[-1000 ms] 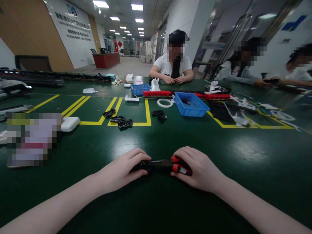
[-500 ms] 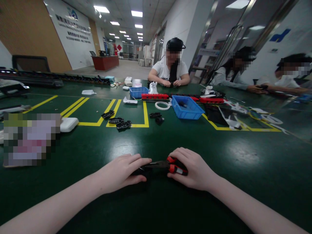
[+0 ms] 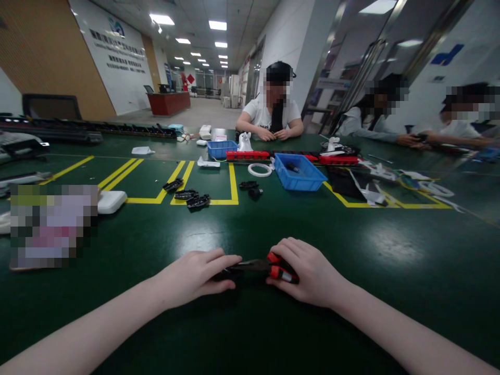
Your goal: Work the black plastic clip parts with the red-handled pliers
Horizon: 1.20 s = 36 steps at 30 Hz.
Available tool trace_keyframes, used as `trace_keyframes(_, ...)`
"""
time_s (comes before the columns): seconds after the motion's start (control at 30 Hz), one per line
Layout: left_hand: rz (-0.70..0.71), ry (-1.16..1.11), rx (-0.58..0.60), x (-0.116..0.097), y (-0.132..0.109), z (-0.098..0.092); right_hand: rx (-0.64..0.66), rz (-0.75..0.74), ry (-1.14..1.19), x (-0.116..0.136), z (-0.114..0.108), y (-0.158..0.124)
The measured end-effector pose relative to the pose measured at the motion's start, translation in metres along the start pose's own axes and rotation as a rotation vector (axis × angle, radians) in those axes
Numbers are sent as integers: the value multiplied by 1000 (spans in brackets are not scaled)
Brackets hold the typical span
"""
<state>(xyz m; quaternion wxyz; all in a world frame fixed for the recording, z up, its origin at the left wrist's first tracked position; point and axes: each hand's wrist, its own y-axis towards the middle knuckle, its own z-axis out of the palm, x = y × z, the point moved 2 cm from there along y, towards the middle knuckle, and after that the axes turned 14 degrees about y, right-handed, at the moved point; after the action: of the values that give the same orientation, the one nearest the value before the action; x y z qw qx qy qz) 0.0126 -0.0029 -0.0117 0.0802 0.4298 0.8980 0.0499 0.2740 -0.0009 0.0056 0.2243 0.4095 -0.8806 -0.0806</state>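
My right hand [image 3: 307, 268] is closed around the red and black handles of a pair of pliers [image 3: 255, 265], whose dark jaws point left. Opposite it, my left hand [image 3: 203, 273] pinches a small black part [image 3: 223, 274], mostly covered by the fingers. The tips of the pliers reach that part at my left fingertips; whether they grip it I cannot tell. Both hands are low over the dark green table [image 3: 250, 333]. Farther forward lie several black parts [image 3: 198, 201], and to their right another black piece [image 3: 255, 192].
A blue bin [image 3: 300, 179] with a dark item inside stands ahead, beside a white tape roll [image 3: 260, 170]. A smaller blue bin [image 3: 222, 149] and red strips [image 3: 248, 155] are behind. At left lie a white case [image 3: 112, 201] and a blurred flat object [image 3: 54, 229]. People sit across the table.
Hardly anything differs. Both hands keep their hold, and the pliers stay at the black part with only a very slight shift. The view has moved a little.
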Motion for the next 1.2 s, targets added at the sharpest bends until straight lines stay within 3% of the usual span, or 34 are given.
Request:
trace_keyframes(0.17, -130, -105, -21, -2, 3, -5, -16, -24, -31, -1, -1, 0)
trace_keyframes(0.3, -181, -54, -11, -3, 6, -11, -21, -29, -13, -1, -3, 0)
trace_keyframes(0.63, -162, 19, -26, -2, 7, -11, 37, 47, 132, 3, -3, 3)
trace_keyframes(0.83, -165, -21, 29, -1, 7, -11, 68, 114, 210, 4, -4, 4)
trace_keyframes(1.2, -115, -110, 100, 4, 6, -9, 44, 30, 125, 4, -2, 3)
